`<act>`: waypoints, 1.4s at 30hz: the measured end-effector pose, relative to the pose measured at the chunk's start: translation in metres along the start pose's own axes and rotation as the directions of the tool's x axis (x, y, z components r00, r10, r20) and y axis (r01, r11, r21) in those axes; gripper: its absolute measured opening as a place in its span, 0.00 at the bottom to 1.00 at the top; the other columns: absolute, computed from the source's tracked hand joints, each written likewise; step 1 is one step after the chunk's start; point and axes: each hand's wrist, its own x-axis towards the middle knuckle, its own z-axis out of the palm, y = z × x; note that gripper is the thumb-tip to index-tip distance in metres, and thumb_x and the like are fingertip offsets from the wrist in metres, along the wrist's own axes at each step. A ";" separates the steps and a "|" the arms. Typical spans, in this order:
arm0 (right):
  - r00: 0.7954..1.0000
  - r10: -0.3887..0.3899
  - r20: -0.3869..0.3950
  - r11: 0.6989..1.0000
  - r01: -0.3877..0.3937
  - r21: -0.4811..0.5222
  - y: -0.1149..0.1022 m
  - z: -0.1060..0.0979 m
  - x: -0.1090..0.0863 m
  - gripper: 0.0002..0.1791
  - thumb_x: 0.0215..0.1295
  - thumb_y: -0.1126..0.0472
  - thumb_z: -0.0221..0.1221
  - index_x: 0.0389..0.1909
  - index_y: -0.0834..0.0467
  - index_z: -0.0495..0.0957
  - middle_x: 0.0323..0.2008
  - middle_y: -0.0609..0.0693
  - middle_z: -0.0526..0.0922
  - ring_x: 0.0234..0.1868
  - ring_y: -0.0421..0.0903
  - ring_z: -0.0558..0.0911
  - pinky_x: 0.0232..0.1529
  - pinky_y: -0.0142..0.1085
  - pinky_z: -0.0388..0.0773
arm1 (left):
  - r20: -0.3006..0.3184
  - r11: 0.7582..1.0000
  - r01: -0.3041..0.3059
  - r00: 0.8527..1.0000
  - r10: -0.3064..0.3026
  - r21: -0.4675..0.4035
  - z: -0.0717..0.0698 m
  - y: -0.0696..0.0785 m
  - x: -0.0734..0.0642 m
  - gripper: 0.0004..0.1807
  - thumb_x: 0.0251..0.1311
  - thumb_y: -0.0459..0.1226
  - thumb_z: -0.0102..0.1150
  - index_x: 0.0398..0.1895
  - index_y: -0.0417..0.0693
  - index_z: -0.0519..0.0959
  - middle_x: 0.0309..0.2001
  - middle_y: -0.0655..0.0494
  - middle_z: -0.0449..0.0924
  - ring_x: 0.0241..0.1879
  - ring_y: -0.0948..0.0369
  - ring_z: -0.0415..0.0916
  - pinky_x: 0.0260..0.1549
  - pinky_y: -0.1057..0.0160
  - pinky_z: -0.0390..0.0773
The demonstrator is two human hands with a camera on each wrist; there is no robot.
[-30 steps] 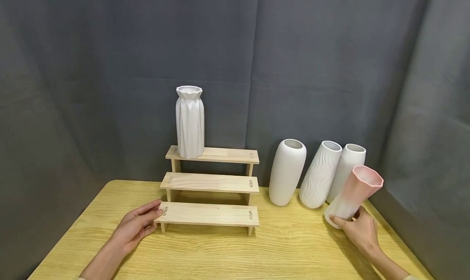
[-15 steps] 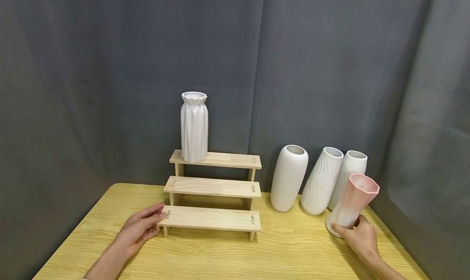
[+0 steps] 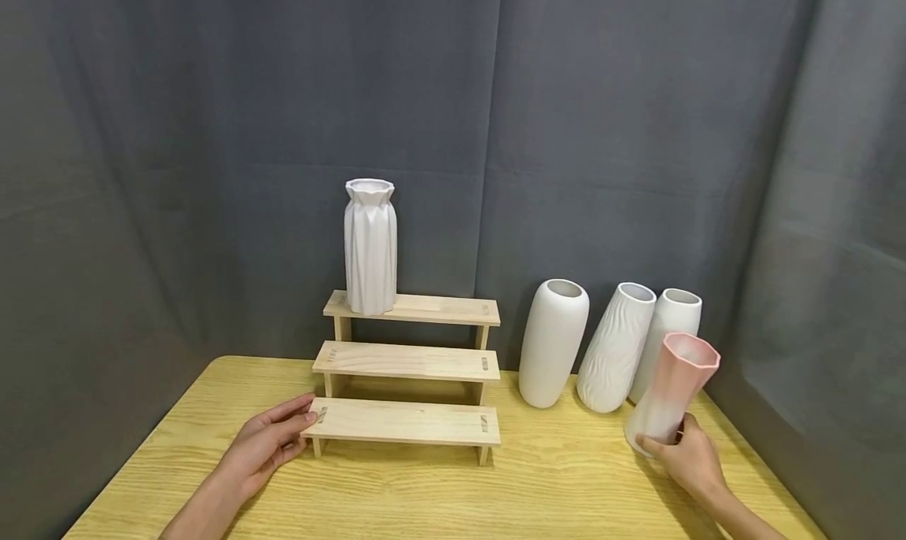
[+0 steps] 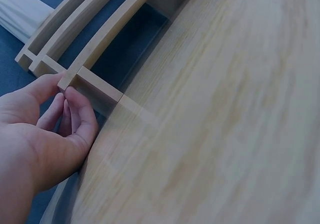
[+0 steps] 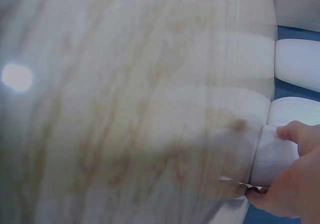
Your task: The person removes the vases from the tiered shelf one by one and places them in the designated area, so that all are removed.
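Observation:
In the head view my right hand [image 3: 686, 457] grips the lower part of a flared vase [image 3: 674, 391], pink at the rim and white below. Its base appears to meet the table in the right wrist view, where the vase [image 5: 275, 156] shows only its white lower part beside my right hand [image 5: 290, 179]. My left hand [image 3: 265, 450] holds the left end of the lowest step of a three-step wooden stand [image 3: 406, 420]. Close up, thumb and fingers of the left hand [image 4: 55, 129] pinch that corner. A pleated white vase [image 3: 371, 249] stands on the top step, toward its left.
Behind the pink vase stand a smooth white vase [image 3: 554, 343], a wavy-ribbed white vase [image 3: 616, 351] and a partly hidden white vase [image 3: 675, 320]. Grey curtains [image 3: 602, 131] enclose the back and sides of the wooden table [image 3: 396, 501].
The pink-and-white vase in my right hand has tipped slightly more upright, its rim shifting left. My left hand keeps its hold on the stand. The head view has shifted a little.

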 end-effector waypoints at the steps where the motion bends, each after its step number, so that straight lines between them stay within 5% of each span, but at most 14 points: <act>1: 1.000 0.004 0.027 1.000 -0.004 0.007 -0.001 -0.002 0.000 0.42 0.59 0.51 0.74 0.59 0.78 0.64 0.49 0.76 0.78 0.48 0.67 0.81 0.41 0.48 0.79 | 0.001 1.000 0.000 1.000 0.000 0.000 0.000 0.000 0.000 0.38 0.68 0.33 0.65 0.78 0.38 0.60 0.53 0.55 0.75 0.27 0.66 0.64 0.33 0.65 0.76; 6: 0.996 0.025 0.082 1.000 -0.026 0.011 -0.006 -0.014 -0.006 0.39 0.64 0.58 0.68 0.62 0.80 0.62 0.51 0.76 0.77 0.48 0.66 0.82 0.39 0.42 0.79 | 0.000 1.000 0.000 1.000 0.000 0.007 0.001 0.001 0.000 0.38 0.68 0.33 0.65 0.78 0.39 0.61 0.55 0.55 0.75 0.28 0.65 0.65 0.33 0.65 0.77; 14: 0.995 0.000 -0.102 1.000 0.002 0.016 -0.021 -0.025 -0.028 0.22 0.64 0.64 0.64 0.53 0.72 0.71 0.45 0.66 0.81 0.45 0.63 0.84 0.33 0.31 0.78 | 0.001 1.000 -0.007 1.000 0.007 0.018 -0.001 0.004 0.001 0.39 0.68 0.34 0.66 0.78 0.39 0.60 0.56 0.55 0.74 0.29 0.65 0.65 0.34 0.65 0.77; 22: 0.983 -0.085 -0.159 0.996 0.089 0.014 -0.045 -0.031 -0.040 0.17 0.64 0.64 0.65 0.49 0.68 0.76 0.45 0.62 0.82 0.43 0.60 0.84 0.31 0.27 0.77 | 0.008 1.000 -0.008 1.000 0.008 0.007 -0.004 0.003 0.000 0.38 0.69 0.33 0.65 0.78 0.38 0.60 0.56 0.55 0.73 0.28 0.66 0.65 0.34 0.66 0.77; 29: 0.943 -0.198 -0.266 0.979 0.206 0.000 -0.069 -0.034 -0.050 0.15 0.62 0.66 0.67 0.48 0.65 0.79 0.45 0.59 0.84 0.39 0.51 0.85 0.35 0.18 0.73 | 0.006 1.000 -0.006 1.000 0.006 0.015 0.000 0.001 0.002 0.38 0.69 0.34 0.65 0.78 0.39 0.60 0.61 0.55 0.71 0.29 0.66 0.65 0.35 0.65 0.78; 42: 0.897 -0.278 -0.344 0.956 0.292 -0.011 -0.112 -0.038 -0.056 0.11 0.63 0.65 0.68 0.45 0.60 0.83 0.42 0.53 0.86 0.42 0.34 0.78 0.41 0.17 0.70 | 0.001 1.000 -0.016 1.000 0.016 0.023 -0.001 -0.001 0.001 0.38 0.69 0.34 0.65 0.78 0.39 0.60 0.63 0.55 0.69 0.30 0.66 0.66 0.35 0.66 0.78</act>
